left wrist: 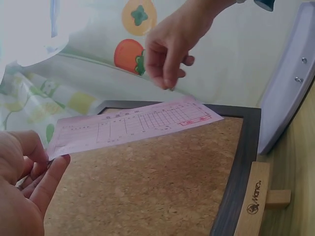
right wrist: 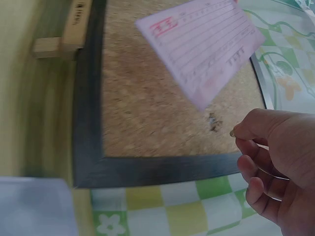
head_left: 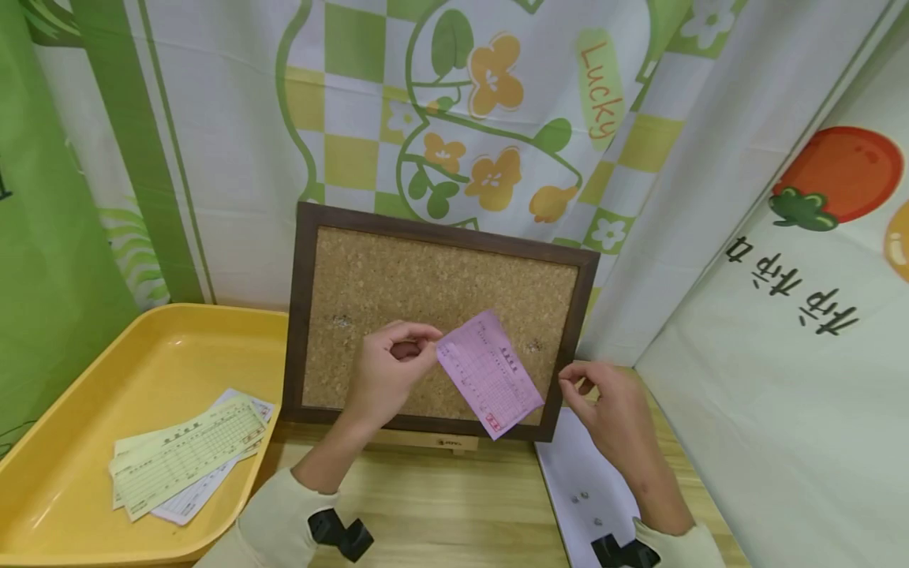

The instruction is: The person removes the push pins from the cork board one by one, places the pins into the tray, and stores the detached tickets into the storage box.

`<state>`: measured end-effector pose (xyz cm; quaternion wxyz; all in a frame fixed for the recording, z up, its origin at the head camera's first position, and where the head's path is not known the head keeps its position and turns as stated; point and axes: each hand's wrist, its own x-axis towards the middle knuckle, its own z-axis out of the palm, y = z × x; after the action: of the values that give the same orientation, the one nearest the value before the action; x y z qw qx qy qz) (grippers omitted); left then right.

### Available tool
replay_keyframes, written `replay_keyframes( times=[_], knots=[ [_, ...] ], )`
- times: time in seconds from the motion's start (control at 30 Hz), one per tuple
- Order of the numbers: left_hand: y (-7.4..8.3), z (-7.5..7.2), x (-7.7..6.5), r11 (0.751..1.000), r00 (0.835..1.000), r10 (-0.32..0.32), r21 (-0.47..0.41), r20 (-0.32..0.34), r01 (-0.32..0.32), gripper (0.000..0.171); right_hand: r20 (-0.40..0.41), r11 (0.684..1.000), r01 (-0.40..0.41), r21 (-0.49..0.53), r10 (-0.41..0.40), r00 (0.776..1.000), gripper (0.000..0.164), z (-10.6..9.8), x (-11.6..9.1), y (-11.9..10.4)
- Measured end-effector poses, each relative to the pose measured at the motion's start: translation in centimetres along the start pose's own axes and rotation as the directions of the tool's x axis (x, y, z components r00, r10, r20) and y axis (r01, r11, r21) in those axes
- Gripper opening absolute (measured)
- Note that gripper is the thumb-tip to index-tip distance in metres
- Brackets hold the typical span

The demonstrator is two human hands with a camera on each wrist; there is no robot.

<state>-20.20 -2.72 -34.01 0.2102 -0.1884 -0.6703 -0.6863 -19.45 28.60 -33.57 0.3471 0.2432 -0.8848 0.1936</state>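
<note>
My left hand (head_left: 389, 369) pinches one corner of a pink printed paper slip (head_left: 490, 375) between thumb and fingers. The slip hangs tilted in front of a dark-framed cork board (head_left: 426, 276), away from its surface in the left wrist view. Beside the board's right edge, my right hand (head_left: 612, 402) pinches a small metal pin (right wrist: 233, 133) between thumb and forefinger; most of the pin is hidden by the fingertips. The pin's tip also shows below the fingers in the left wrist view. The pink slip's far corner lies left of the right hand.
A wooden easel ledge (head_left: 426, 441) supports the board on the wood-grain table (head_left: 426, 497). At the left, a yellow tray (head_left: 177, 347) bears several yellow and white slips (head_left: 192, 450). A white tray (head_left: 561, 450) with small metal pins (head_left: 585, 495) lies at the right. Printed curtains (head_left: 234, 142) hang behind.
</note>
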Motion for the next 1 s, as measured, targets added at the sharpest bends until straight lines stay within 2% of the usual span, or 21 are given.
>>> replay_keyframes(
  times=[0.2,0.43,0.57,0.73,1.0],
  knots=[
    [1.4,-1.7,-1.0,0.997,0.999,-0.033,0.07,0.022,0.032,0.013,0.033,1.0,-0.013,0.01,0.012,0.999,0.025,-0.3,-2.5,0.2],
    [2.6,-3.9,-1.8,0.988,0.999,0.02,0.156,0.032,-0.025,0.015,0.058,0.999,-0.05,-0.004,0.05,0.997,0.026,-0.8,-4.5,0.6],
    [2.6,-5.5,-2.0,0.971,0.998,0.055,0.233,0.002,-0.054,0.019,0.065,0.998,-0.062,-0.009,0.062,0.996,0.026,-0.9,-5.2,0.9],
    [3.0,-7.9,-2.7,0.95,0.997,0.07,0.307,-0.031,-0.057,0.02,0.09,0.996,-0.089,-0.023,0.091,0.992,0.028,-0.9,-6.2,1.3],
    [4.3,-12.2,-3.3,0.885,0.99,0.091,0.465,-0.11,-0.03,0.015,0.118,0.991,-0.123,-0.055,0.128,0.985,0.027,-0.9,-7.9,1.8]
  ],
)
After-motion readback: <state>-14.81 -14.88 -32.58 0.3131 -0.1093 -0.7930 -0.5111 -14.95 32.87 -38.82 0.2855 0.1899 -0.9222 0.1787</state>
